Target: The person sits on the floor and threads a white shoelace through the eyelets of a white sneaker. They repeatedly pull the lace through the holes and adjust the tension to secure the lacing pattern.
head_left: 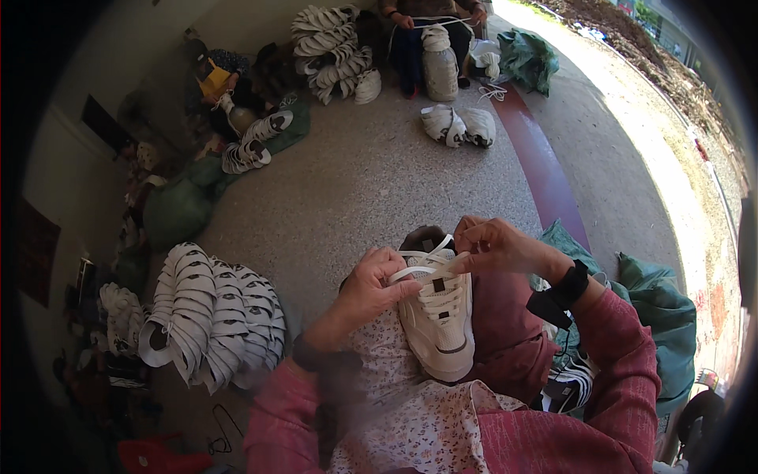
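Observation:
A cream sneaker (446,351) rests on my lap, toe toward me and dark collar away from me. White shoelaces (426,257) run across its tongue and cross loosely near the top eyelets. My left hand (369,286) is closed on a loop of lace at the shoe's left side, thumb and fingers pinching. On the other side my right hand (501,251) pinches a lace by the upper right eyelets, its fingers bent. The exact grip of the right fingertips is partly hidden.
Stacked white shoe uppers (217,308) stand on the floor at my left. Green sacks (651,316) lie at my right. A red object (162,454) is at lower left. Ahead, a pair of white uppers (458,126) lies on the floor, and a person (433,22) holds a white lace.

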Demonstrator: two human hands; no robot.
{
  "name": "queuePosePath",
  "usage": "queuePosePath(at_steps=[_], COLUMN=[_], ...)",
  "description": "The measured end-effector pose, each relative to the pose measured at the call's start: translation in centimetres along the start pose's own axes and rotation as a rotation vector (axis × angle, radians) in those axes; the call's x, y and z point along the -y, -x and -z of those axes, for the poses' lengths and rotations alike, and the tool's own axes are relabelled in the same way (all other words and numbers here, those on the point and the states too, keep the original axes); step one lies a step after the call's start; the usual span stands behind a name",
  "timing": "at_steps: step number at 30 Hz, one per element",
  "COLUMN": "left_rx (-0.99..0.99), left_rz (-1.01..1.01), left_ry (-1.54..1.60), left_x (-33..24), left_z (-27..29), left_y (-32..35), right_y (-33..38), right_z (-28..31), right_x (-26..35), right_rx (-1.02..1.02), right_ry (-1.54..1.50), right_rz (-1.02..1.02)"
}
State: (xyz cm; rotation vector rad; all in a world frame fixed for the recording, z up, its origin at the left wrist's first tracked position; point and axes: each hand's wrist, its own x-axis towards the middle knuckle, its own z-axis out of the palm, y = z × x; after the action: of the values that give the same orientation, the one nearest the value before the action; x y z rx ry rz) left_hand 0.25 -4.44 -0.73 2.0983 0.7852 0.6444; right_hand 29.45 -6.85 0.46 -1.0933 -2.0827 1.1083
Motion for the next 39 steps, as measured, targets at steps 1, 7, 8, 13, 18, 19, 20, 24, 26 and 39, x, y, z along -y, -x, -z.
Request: queuePosePath(at_steps=[1, 7, 8, 13, 18, 19, 20, 24, 26, 39], left_rx=[-0.001, 0.169, 0.174, 0.101, -0.021, -0.036, -0.051, -0.069, -0.044, 0.264], left_rz=[-0.031, -0.084, -0.052, -0.017, -0.132, -0.139, -0.159, -0.213, -0.228, -0.002], left_ry=[-0.041, 0.055, 0.086, 0.091, -0.209, -0.271, -0.333, -0.56, -0.623, -0.175], left_x=[-0.1, 0.2, 0.2, 0.0, -0.1, -0.4, -0.8, -2.7, -3.4, -2.3], left_z=[0.3, 2.7, 2.9, 2.1, -0.6, -0.9, -1.0, -1.3, -1.5, 0.5], left_y=[0.0, 0.7, 0.8, 0.9, 0.7, 0.8, 0.8, 0.6, 0.1, 1.1], right_y=[0.0, 0.4, 0.5, 0.9, 1.0, 1.0, 1.1, 1.0, 0.7, 0.0], right_z=[0.2, 1.3, 1.7, 1.4, -1.5, -1.9, -2.3, -2.3, -2.6, -1.0], right_x=[-0.1, -0.1, 0.1, 0.0, 0.5, 0.4, 0.3, 0.9, 0.3, 1.4], right_rx=[0.024, 0.091, 0.1, 0.104, 0.004, -0.021, -0.047, -0.037, -0.015, 0.227], right_ry=[0.015, -0.006, -0.015, 0.045, 0.08, 0.148, 0.215, 0.412, 0.398, 0.042], right_rz=[0.009, -0.079, -0.095, -0.016, 0.036, 0.067, 0.099, 0.182, 0.215, 0.028])
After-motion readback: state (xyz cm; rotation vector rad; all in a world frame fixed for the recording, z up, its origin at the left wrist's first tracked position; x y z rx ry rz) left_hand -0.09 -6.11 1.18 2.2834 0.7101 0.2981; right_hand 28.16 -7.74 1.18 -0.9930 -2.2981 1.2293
